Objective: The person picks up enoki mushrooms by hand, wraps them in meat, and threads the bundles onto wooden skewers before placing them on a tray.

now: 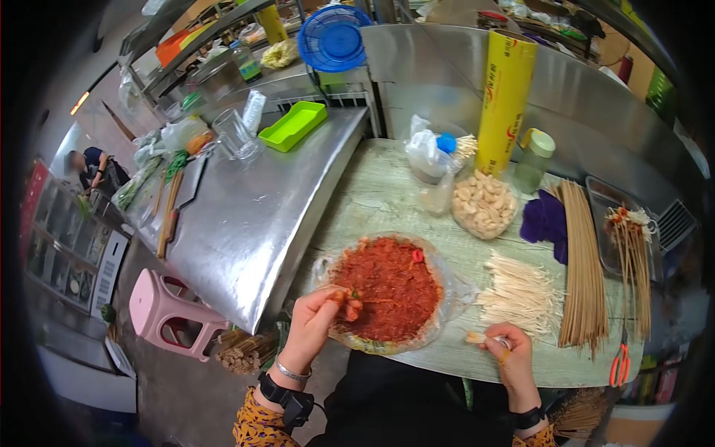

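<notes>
A plastic-lined bowl (449, 316) full of red, minced-looking mix (387, 287) sits near the table's front edge. Over its left side is my left hand (316, 320), fingers pinched on a small clump of the red mix (350, 309); something thin and pale extends from it, too small to make out. Right of the bowl, my right hand (510, 354) is closed on a small bunch of enoki mushrooms (475, 337). Just beyond that hand lies a pile of enoki mushrooms (518, 298). Long bamboo skewers (581, 272) lie beside the pile.
To the right are a metal tray (602, 205) with loaded skewers (631, 238) and orange-handled scissors (620, 365). A tub of pale pieces (484, 205), purple cloth (544, 223), yellow film roll (506, 100) and bottle (533, 160) stand behind. A steel table (261, 201) adjoins left; a pink stool (167, 313) is below.
</notes>
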Demonstrator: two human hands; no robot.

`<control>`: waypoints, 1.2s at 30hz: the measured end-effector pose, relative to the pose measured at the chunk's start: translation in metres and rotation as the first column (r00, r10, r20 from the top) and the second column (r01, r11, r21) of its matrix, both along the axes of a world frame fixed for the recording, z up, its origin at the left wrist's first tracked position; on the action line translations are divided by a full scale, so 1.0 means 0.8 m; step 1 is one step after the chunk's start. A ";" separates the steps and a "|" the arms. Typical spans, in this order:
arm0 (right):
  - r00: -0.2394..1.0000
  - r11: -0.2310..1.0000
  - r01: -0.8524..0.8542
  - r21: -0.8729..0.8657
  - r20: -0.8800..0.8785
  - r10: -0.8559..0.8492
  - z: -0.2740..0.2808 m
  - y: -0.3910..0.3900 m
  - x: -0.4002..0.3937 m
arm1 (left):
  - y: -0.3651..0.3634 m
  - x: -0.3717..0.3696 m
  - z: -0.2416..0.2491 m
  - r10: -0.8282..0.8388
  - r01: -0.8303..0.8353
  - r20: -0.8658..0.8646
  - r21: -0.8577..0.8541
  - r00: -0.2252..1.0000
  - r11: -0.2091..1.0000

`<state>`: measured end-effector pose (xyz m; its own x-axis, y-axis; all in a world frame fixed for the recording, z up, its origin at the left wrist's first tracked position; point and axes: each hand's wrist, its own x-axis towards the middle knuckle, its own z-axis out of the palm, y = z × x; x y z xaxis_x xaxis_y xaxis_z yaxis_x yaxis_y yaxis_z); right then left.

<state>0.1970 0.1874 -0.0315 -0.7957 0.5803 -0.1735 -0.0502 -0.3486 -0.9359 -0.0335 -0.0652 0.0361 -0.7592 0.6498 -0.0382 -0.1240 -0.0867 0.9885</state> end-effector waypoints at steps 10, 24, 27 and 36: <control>1.000 0.999 -0.015 0.032 -0.014 0.016 -0.003 0.000 0.002 | 0.011 -0.027 0.012 0.137 -0.207 -0.442 -0.113 0.886 0.972; 0.999 0.999 -0.045 0.024 -0.002 0.045 -0.005 0.004 0.005 | 0.045 -0.090 0.006 -0.204 -0.473 -0.716 -0.620 0.668 0.626; 0.999 0.999 -0.050 0.017 -0.016 0.050 -0.005 0.004 0.004 | 0.035 -0.089 0.006 -0.156 -0.427 -0.661 -0.628 0.734 0.651; 0.998 0.996 -0.064 0.058 0.000 0.064 -0.007 0.004 0.006 | 0.016 -0.037 0.023 -0.134 -0.192 -0.683 -0.380 0.718 0.905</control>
<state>0.2015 0.1905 -0.0370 -0.8317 0.5373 -0.1399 -0.0311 -0.2968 -0.9544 -0.0633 -0.0525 0.0548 -0.6955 0.6744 0.2479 0.5890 0.3375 0.7343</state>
